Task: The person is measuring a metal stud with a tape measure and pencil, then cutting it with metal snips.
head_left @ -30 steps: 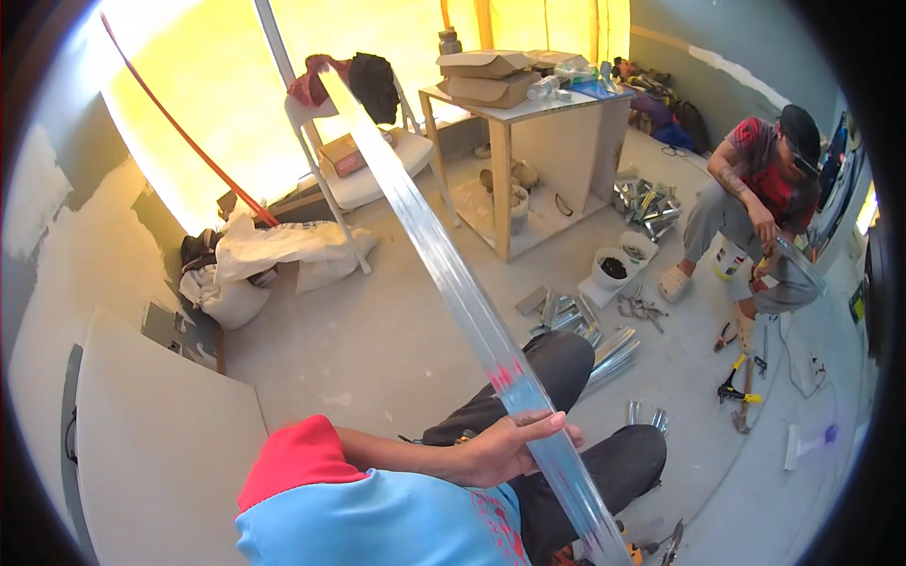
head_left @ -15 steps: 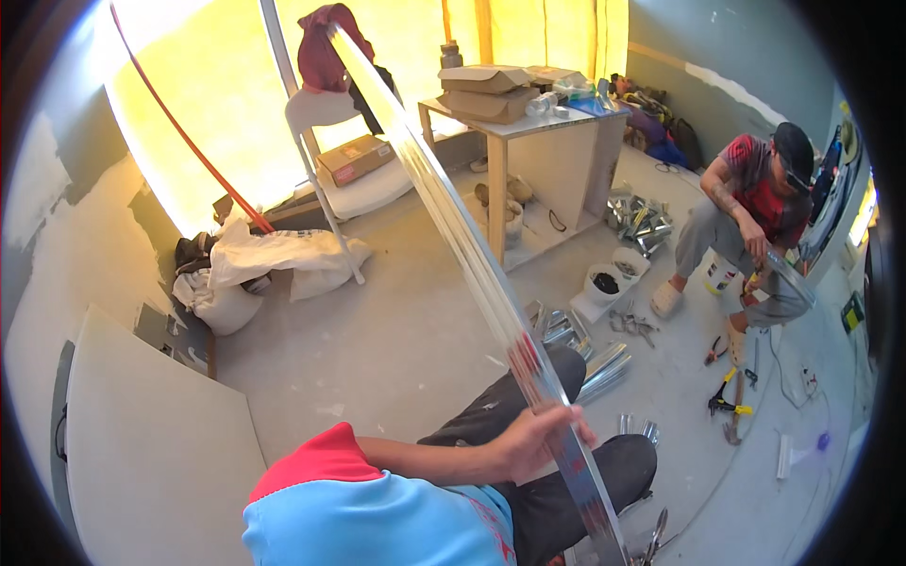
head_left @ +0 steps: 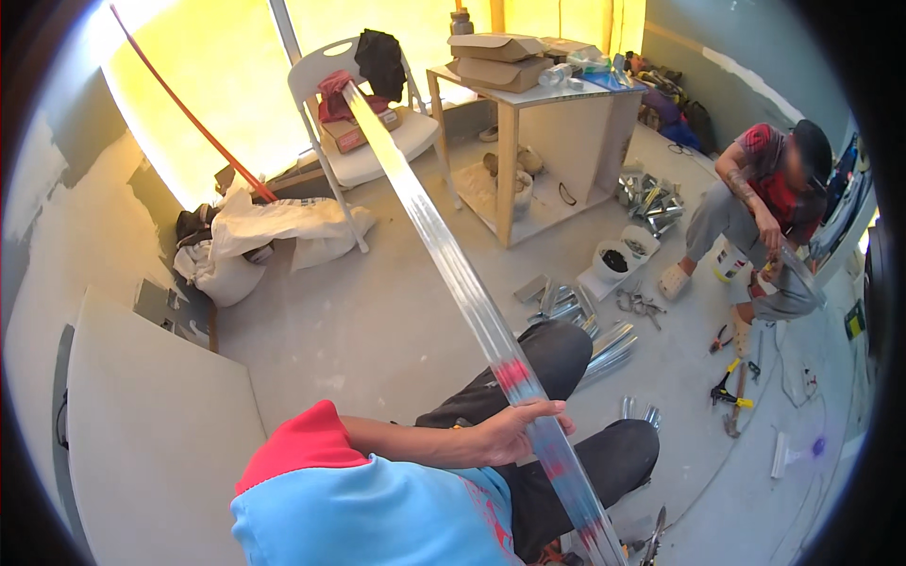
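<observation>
My left hand [head_left: 514, 432] is closed round a long, shiny metal channel [head_left: 453, 250], which slants from the lower right up toward the white folding chair [head_left: 363, 165]. The channel's far end rests against or lies in a maroon cloth [head_left: 337, 102] above a cardboard box [head_left: 351, 137] on the chair seat; the exact contact is hard to tell. Its near end runs down past my knees to the lower edge. My right hand does not show. A pair of metal snips [head_left: 654, 540] lies or is held beside the near end; what is at its handles is out of the picture.
Cut metal pieces [head_left: 609, 351] lie beyond my knees. A person [head_left: 779, 203] sits at the right with a metal piece; a hammer [head_left: 734, 410] and pliers lie nearby. A wooden unit [head_left: 505, 170] carries cardboard boxes. A white panel [head_left: 156, 424] leans at left.
The channel's far end has dropped from the top of the chair back to seat level, the maroon cloth with it. My left hand keeps its grip and has shifted slightly left and up.
</observation>
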A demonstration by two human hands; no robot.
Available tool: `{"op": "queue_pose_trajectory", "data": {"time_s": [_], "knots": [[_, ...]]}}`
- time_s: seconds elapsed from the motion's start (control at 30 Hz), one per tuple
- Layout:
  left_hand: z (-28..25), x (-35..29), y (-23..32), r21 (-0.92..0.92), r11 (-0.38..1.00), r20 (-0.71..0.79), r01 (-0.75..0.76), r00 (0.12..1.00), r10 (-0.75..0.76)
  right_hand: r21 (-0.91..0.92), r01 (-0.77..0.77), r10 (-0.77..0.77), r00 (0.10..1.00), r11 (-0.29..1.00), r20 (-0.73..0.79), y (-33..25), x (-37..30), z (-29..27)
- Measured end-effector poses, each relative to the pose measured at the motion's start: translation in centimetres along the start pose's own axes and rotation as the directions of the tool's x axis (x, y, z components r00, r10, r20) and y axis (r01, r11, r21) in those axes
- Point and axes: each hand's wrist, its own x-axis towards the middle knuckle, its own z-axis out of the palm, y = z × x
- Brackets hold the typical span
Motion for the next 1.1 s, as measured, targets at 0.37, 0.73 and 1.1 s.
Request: {"op": "queue_pose_trajectory", "data": {"time_s": [0.37, 0.73, 1.1], "knots": [[-0.1, -1.9, 1.0, 0.075, 0.989, -0.081, -0.13, 0.987, 0.136, 0.289, -0.061, -0.018, 0.964, 0.955, 0.265, -8.2, -3.5, 3.5], [2.4, 0.3, 20.8, 0.193, 0.636, 0.164, -0.747, 0.664, 0.73, 0.229, 0.304, -0.286, 0.952, 0.925, -0.11, -22.4, 3.5, 13.1], [-3.4, 3.7, 20.0, 0.063, 0.685, -0.104, -0.726, 0.677, 0.728, -0.08, 0.453, -0.46, 0.867, 0.888, -0.191, -23.1, 2.7, 13.4]]}}
